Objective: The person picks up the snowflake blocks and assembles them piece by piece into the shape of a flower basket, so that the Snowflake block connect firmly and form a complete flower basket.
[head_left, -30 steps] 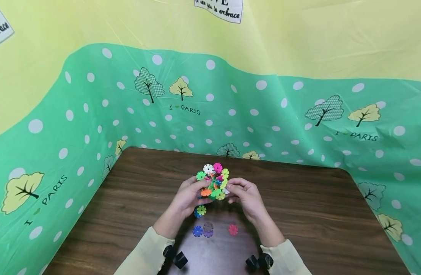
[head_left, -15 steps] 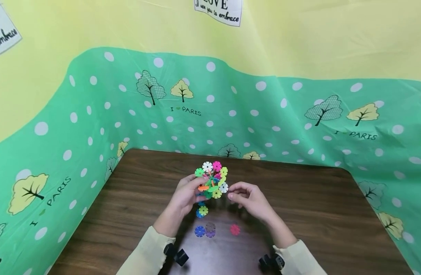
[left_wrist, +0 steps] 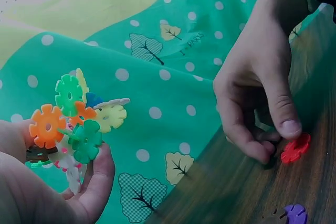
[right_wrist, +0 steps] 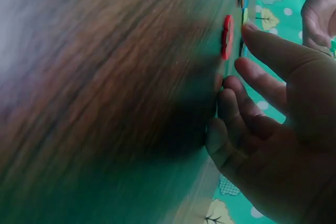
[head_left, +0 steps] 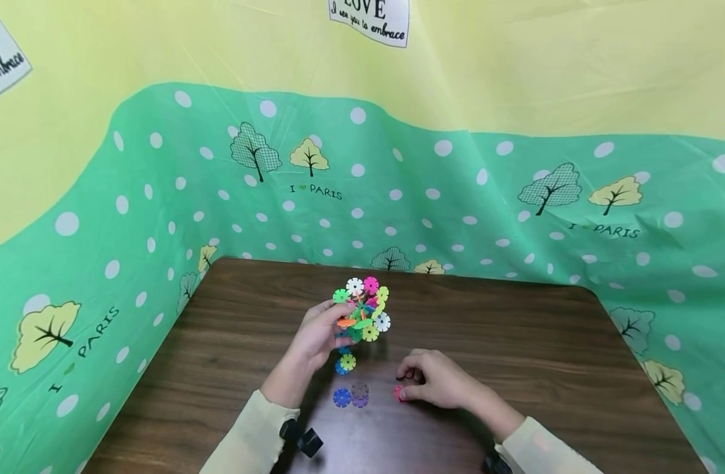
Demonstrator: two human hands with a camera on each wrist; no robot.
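My left hand (head_left: 321,329) holds a cluster of interlocked snowflake discs (head_left: 362,317) above the table. White, pink, green, yellow and orange discs show in it; the left wrist view has the thumb and fingers around its lower part (left_wrist: 85,142). Lower and to the right, my right hand (head_left: 436,380) is down at the tabletop, fingers loosely bent. Its thumb (right_wrist: 273,51) hovers close to a red-pink snowflake disc (right_wrist: 227,38). That disc lies flat on the wood, and in the head view the thumb partly covers it. No firm grip on it shows.
On the brown wooden table (head_left: 250,421) lie a blue disc (head_left: 341,397), a purple disc (head_left: 360,400) with a brownish disc (head_left: 359,389) partly over it, and a yellow-green disc (head_left: 347,362) overlapping a blue one. A dotted green and yellow cloth (head_left: 457,171) hangs behind and beside the table.
My right hand has left the cluster and come down toward the red-pink disc on the table. The left hand keeps holding the cluster in nearly the same place.
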